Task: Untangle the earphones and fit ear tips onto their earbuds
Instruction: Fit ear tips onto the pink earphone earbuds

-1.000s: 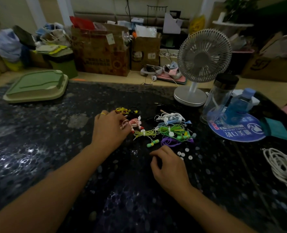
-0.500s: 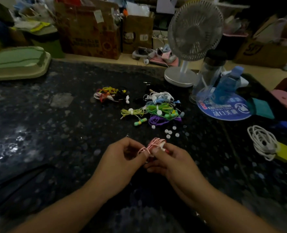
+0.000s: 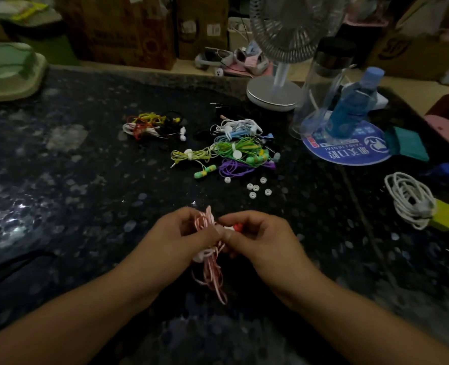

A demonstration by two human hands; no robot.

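I hold the pink earphones point(image 3: 209, 248) bundled above the table point(image 3: 73, 206), left hand point(image 3: 176, 241) and right hand point(image 3: 257, 241) both pinching the cord; a hard pull could tighten what looks like a knot, or snag the loops dangling below

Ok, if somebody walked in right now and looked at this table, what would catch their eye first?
Probably the two hands at the near edge, the left hand and right hand together gripping a tangled pink earphone cord whose loops dangle below. Next, the bright heap of green, yellow and purple earphones mid-table, with loose white ear tips just in front of it. Behind stands a white desk fan.
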